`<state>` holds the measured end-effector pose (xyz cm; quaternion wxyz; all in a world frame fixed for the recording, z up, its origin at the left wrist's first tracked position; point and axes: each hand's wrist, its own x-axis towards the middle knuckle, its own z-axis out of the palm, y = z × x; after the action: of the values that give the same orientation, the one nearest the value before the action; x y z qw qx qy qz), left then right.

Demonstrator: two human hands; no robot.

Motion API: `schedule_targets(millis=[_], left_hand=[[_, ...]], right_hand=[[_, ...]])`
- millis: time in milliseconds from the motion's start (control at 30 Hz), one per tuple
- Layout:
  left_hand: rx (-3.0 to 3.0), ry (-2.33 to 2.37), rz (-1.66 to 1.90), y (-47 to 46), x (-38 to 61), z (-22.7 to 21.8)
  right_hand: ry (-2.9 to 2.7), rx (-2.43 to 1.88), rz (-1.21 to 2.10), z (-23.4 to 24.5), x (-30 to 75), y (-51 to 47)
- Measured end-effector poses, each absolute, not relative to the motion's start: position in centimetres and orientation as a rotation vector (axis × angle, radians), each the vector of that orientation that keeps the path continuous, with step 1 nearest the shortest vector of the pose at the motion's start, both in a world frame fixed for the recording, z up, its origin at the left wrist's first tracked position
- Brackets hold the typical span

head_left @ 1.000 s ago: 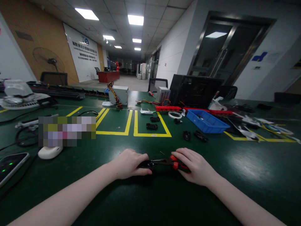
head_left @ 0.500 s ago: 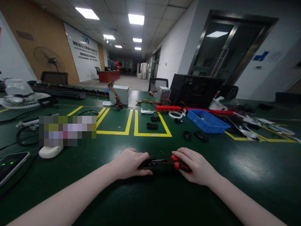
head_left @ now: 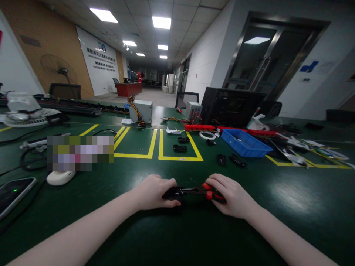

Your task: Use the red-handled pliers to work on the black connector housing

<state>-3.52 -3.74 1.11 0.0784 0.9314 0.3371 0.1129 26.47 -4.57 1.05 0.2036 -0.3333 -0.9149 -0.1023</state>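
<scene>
In the head view, I have the left hand (head_left: 155, 192) closed on a small black part (head_left: 172, 193), with the thumb below and the fingers above; most of the part is hidden by that hand, so I cannot make out its full outline. The right hand (head_left: 230, 194) is wrapped around the red-and-black pliers (head_left: 208, 192), its fingers only partly curled because the two handles stand somewhat apart. The nose of the pliers points left and meets the near end of the black part between the hands; I cannot tell from here whether the tips bite or only touch.

Just beyond the pliers I see a thin pin (head_left: 192, 180) lying loose on the green tabletop (head_left: 183, 236). Toward me, the bare surface runs between the forearms to the bottom of my view. To the right, there is open surface as far as the glare patch and past it.

Ahead, my first limit is the near edge of the yellow tape (head_left: 181, 159), with two black pieces (head_left: 180, 148) inside its outline. Right of that sit two more black items (head_left: 221, 159), then the blue bin (head_left: 244, 150). On the left, a rounded white device (head_left: 61, 178) bounds my room.
</scene>
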Motion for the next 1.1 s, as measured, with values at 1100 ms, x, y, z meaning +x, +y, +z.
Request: schedule_targets(millis=[1100], left_hand=[[2.760, 0.921, 0.381, -3.59, -3.84, 1.46]], right_hand=[[-2.543, -0.994, -0.300, 0.77, 26.48, -4.34]])
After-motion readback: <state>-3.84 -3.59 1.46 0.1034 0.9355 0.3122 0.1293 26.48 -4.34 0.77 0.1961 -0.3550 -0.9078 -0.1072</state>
